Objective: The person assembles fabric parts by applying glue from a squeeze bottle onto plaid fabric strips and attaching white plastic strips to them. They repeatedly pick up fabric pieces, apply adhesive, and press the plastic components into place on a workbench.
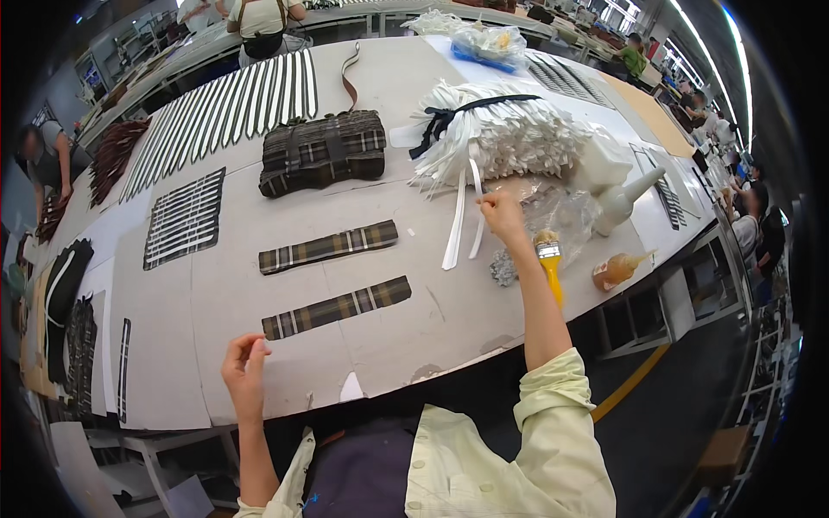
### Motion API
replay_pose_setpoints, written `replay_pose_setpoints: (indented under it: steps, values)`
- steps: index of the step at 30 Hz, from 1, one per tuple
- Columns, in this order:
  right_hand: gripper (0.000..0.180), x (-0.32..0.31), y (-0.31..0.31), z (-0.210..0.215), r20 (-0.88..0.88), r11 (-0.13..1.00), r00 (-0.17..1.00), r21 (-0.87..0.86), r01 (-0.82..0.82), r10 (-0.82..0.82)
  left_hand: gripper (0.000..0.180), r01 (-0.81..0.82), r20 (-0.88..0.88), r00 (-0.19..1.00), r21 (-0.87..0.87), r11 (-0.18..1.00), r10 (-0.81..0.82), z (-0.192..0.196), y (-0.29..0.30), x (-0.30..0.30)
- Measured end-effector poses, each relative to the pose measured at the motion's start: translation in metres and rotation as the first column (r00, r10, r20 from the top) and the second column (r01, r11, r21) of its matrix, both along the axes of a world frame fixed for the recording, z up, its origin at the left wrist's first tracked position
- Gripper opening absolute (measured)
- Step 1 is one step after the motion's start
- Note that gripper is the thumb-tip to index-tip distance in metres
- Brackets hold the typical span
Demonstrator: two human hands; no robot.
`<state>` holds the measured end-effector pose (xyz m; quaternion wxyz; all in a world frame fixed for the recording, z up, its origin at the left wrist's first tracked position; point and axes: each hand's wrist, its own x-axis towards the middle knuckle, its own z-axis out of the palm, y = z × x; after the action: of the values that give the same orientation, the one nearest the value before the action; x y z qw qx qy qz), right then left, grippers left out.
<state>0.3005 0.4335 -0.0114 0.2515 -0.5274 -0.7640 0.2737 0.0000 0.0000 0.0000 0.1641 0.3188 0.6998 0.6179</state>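
My right hand [503, 214] reaches over the table, its fingertips closed on a narrow white strip [474, 176] beside a big bundle of white strips [509, 129] tied with a dark band. Other white strips [455, 226] hang from that bundle onto the tabletop. My left hand [244, 367] is near the table's front edge, thumb and fingertips pinched together by the left end of a plaid fabric strip [337, 308]. Whether anything is between those fingers cannot be made out. A second plaid strip [328, 246] lies flat behind the first, roughly parallel.
Behind lie a strapped stack of plaid pieces [322, 154] and rows of pale strips [229, 108]. Near my right forearm are a yellow-handled brush [551, 268], an amber bottle [615, 271], a white squeeze bottle [617, 207] and clear plastic [557, 211]. A co-worker [60, 160] stands at far left.
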Motion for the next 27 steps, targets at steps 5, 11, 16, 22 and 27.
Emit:
replay_pose_setpoints:
  steps: [5,11,16,22,27]
  values:
    - [0.018,0.015,-0.05,0.056,-0.605,0.99,0.794,-0.14,-0.025,-0.065,0.01,0.288,-0.054,0.956,0.007,0.958,-0.287,0.037,0.055,0.052]
    - [0.016,0.033,-0.144,0.103,-0.75,0.913,0.647,-0.156,-0.378,0.14,0.013,0.6,-0.024,0.8,-0.013,0.8,-0.6,0.071,0.115,0.099]
    - [0.022,0.029,-0.179,0.108,-0.791,0.815,0.58,-0.197,-0.545,0.196,0.015,0.597,0.04,0.794,0.139,0.79,-0.607,0.093,0.162,0.139]
    - [0.032,0.024,-0.193,0.118,-0.715,0.789,0.638,-0.202,-0.58,0.286,0.018,0.615,0.109,0.769,0.142,0.776,-0.63,0.087,0.167,0.152]
    - [0.037,0.017,-0.197,0.119,-0.624,0.811,0.72,-0.227,-0.539,0.303,0.018,0.611,0.067,0.782,0.107,0.784,-0.619,0.086,0.162,0.151]
